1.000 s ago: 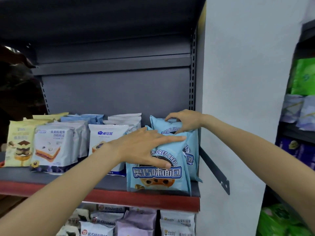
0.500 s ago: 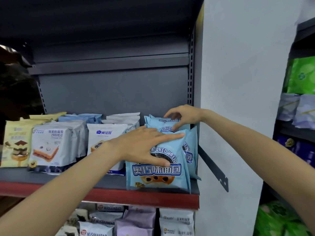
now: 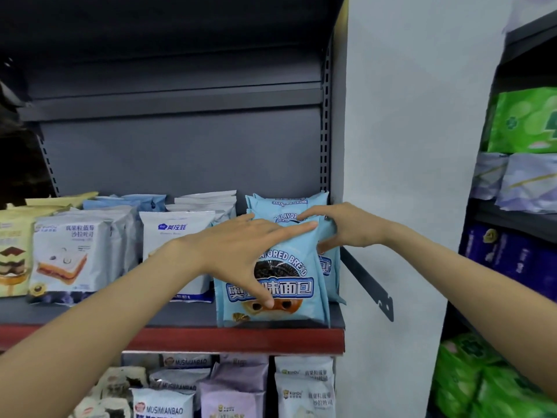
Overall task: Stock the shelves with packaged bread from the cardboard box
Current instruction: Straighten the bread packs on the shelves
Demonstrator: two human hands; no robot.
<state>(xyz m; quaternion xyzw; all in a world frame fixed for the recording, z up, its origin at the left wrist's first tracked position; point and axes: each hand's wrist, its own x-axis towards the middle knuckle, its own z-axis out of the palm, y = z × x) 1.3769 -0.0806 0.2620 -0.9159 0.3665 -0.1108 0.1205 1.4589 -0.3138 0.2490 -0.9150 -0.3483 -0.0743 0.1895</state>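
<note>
Three light-blue packets of cookie-flavoured bread stand in a row at the right end of the grey shelf (image 3: pixel 180 318). My left hand (image 3: pixel 241 251) presses flat on the front packet (image 3: pixel 292 297), fingers spread straight across its top and thumb pointing down over the label. My right hand (image 3: pixel 343 227) reaches in from the right and pinches the upper right of the second packet (image 3: pixel 330 267), fingers over its top and thumb in front of it. The back packet (image 3: pixel 286 200) stands free behind. The cardboard box is not in view.
White, blue and yellow bread packs (image 3: pixel 69 254) fill the shelf to the left. A white wall panel (image 3: pixel 391 176) and a dark bracket (image 3: pixel 367 282) close the right side. More packs sit on the lower shelf (image 3: pixel 241 387). Green and purple goods (image 3: pixel 524 122) fill the neighbouring rack.
My right hand has come down and forward from the top of the back packet to the second one. My left hand stays flat on the front packet.
</note>
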